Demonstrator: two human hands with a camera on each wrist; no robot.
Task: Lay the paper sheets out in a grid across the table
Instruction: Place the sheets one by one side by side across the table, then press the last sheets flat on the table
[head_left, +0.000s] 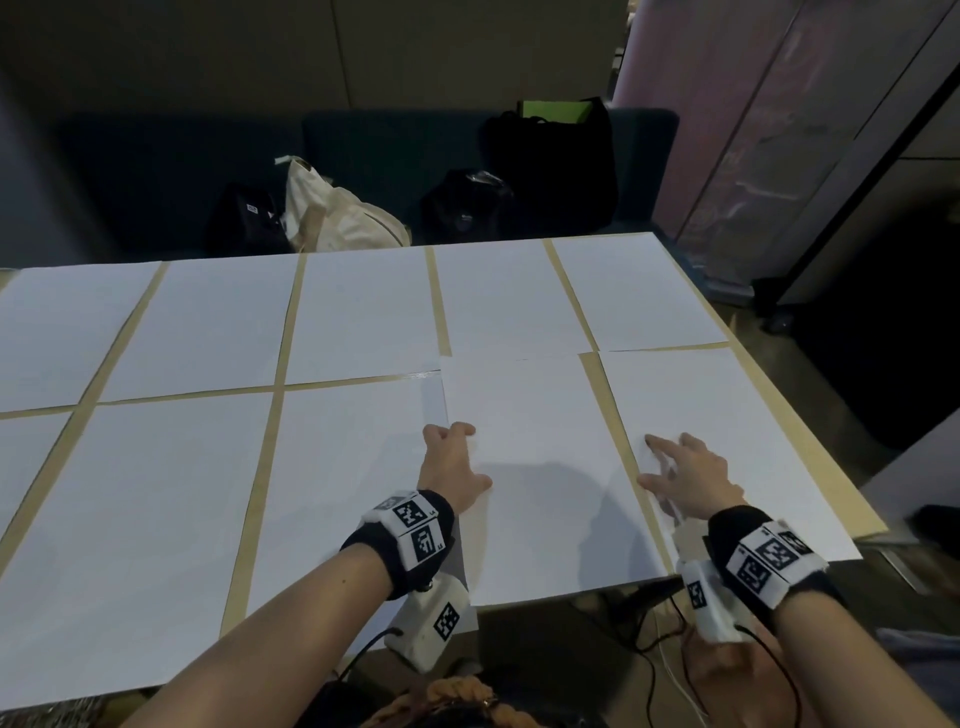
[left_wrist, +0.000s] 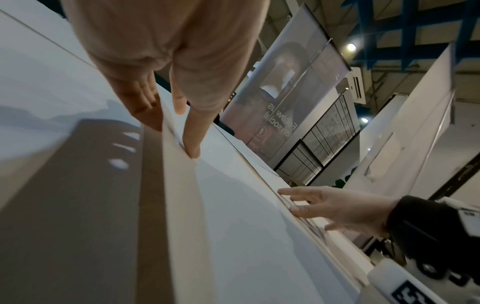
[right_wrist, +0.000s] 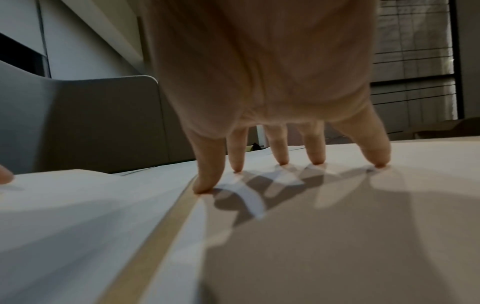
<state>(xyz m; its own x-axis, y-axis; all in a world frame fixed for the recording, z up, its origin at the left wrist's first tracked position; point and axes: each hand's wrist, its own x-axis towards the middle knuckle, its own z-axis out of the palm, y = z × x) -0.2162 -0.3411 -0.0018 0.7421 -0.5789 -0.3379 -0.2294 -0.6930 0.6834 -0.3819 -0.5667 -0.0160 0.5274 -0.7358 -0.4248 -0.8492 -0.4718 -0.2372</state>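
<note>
white paper sheets (head_left: 358, 317) lie in two rows across the tan bench (head_left: 763, 374), narrow strips of bench showing between most of them. the left hand (head_left: 451, 465) pinches the left edge of the near-row sheet (head_left: 530, 467) second from the right, which overlaps the sheet to its left and touches the far-row sheet beyond it. the right hand (head_left: 685, 478) rests with fingers spread, fingertips (right_wrist: 281, 160) pressing the rightmost near sheet (head_left: 727, 447) by its left edge. bags (head_left: 332, 218) sit on a dark sofa beyond the bench.
</note>
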